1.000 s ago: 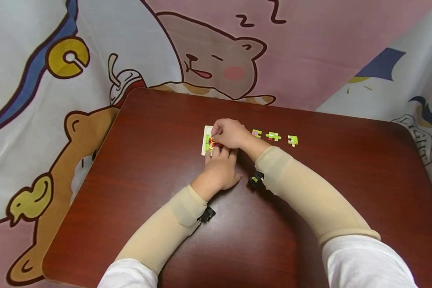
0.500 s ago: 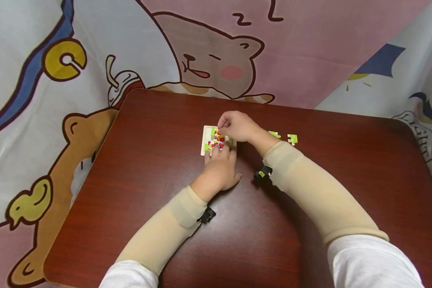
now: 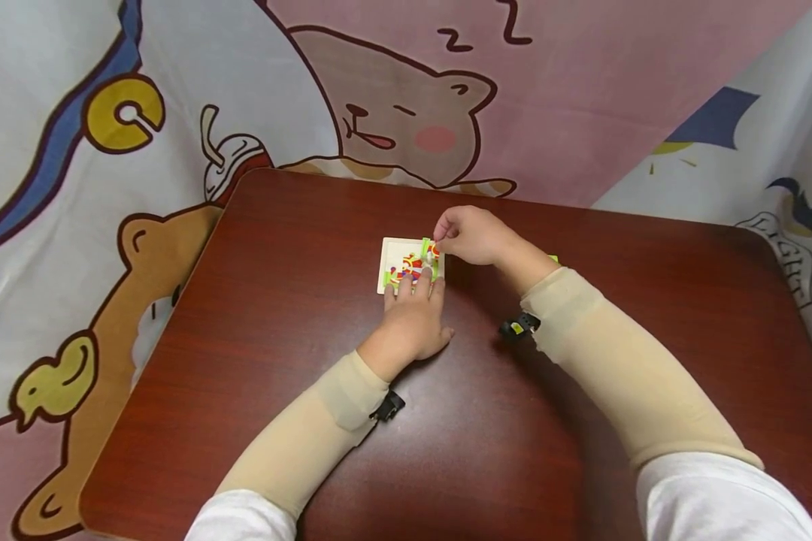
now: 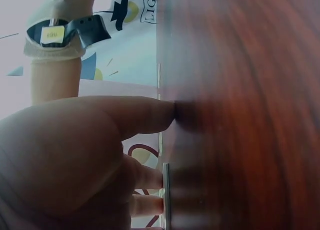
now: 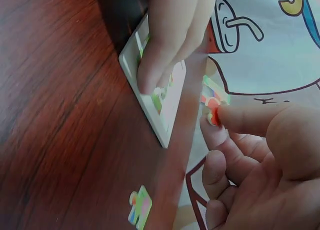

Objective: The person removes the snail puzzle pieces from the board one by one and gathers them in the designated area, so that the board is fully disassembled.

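A small square jigsaw board point(image 3: 394, 249) with a pale bare upper part and colourful pieces in its lower part lies on the table in the head view. My left hand point(image 3: 414, 324) presses down on its near edge with fingers spread and straight. Above the board's far right corner, my right hand point(image 3: 477, 237) pinches a green and red jigsaw piece point(image 5: 215, 98) between thumb and fingertips. The right wrist view has this piece lifted apart from the board. Left fingertips cover part of the assembled picture.
A loose jigsaw piece point(image 5: 142, 207) lies on the table beside the board in the right wrist view. Just the edge of a green piece point(image 3: 552, 258) shows past my right wrist. A cartoon-printed cloth point(image 3: 548, 98) hangs behind the dark red table point(image 3: 298, 315).
My right hand has moved right, carrying the jigsaw piece from the board's left part to its far right corner. More of the board's pale base shows. My left hand stays put.
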{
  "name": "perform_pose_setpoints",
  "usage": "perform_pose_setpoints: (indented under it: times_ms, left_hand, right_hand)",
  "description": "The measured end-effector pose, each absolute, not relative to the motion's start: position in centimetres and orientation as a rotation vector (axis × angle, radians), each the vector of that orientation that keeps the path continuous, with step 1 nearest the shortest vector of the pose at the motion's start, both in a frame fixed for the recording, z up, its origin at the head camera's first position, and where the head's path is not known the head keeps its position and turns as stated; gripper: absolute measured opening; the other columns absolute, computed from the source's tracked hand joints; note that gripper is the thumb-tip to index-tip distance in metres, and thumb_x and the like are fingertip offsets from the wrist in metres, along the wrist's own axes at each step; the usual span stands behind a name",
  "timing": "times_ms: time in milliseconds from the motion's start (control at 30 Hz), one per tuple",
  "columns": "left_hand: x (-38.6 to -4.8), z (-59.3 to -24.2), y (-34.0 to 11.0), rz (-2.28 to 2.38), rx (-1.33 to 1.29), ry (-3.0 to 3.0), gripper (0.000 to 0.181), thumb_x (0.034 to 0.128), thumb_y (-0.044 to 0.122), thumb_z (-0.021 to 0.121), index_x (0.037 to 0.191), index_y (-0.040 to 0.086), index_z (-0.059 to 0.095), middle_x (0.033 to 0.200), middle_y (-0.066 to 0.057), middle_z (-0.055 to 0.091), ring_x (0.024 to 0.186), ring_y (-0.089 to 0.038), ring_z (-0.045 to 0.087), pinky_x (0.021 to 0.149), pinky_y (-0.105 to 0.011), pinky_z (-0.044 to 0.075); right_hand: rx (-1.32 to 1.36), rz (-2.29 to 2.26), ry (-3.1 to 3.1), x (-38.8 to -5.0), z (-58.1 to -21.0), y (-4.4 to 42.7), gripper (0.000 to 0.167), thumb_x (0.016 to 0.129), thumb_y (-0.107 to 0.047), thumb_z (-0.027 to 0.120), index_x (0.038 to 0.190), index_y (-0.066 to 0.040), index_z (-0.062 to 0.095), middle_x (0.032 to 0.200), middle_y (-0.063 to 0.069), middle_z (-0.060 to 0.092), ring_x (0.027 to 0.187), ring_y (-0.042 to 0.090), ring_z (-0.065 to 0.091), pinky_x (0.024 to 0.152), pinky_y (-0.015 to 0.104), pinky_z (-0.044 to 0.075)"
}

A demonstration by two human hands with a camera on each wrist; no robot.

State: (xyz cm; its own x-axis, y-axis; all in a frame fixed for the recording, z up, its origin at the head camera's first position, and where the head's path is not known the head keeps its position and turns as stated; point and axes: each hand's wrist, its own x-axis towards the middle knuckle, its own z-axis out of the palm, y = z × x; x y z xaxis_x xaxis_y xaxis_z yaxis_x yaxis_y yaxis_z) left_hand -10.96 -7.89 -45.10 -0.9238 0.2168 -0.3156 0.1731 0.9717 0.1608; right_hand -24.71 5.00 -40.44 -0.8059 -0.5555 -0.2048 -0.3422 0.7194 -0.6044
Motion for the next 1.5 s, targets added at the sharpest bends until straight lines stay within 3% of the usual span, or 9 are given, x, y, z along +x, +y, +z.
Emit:
perform_pose_setpoints:
  times_ms: [300,1133,1500]
  left_hand:
    - [-11.2,-45.5,-7.8,0.18,0.27,2.747,0.094,0.1009,0.058,0.064,0.172,0.014,0.021,0.177,-0.013,0.015,0.157,-0.041,0.019,0.123,-0.065,0.021]
    - [-10.7,-44.5,-8.0,0.208,0.286,2.761,0.091,0.1015,0.057,0.064,0.171,0.014,0.025,0.176,-0.012,0.019,0.157,-0.041,0.021,0.123,-0.063,0.022]
    - [-10.6,-44.5,-8.1,0.2,0.289,2.776,0.09,0.101,0.057,0.065,0.171,0.015,0.027,0.168,-0.013,0.03,0.156,-0.04,0.023,0.124,-0.062,0.022]
  right_hand:
    - [-0.674,-0.773,2.503,-24.3,-40.9,7.9,0.009,0.096,-0.008,0.075,0.104,-0.005,0.072,0.089,0.007,0.074,0.08,0.023,0.064,0.074,0.037,0.048]
    - [-0.633,-0.705,2.46,-23.4,-41.8,12.0,0.011,0.089,-0.001,0.075,0.098,0.001,0.072,0.084,0.009,0.072,0.077,0.02,0.06,0.073,0.034,0.045]
    - [-0.568,-0.653,2.511,-23.4,-42.2,12.0,0.009,0.091,-0.007,0.077,0.099,-0.003,0.073,0.086,0.007,0.07,0.081,0.023,0.059,0.074,0.036,0.044]
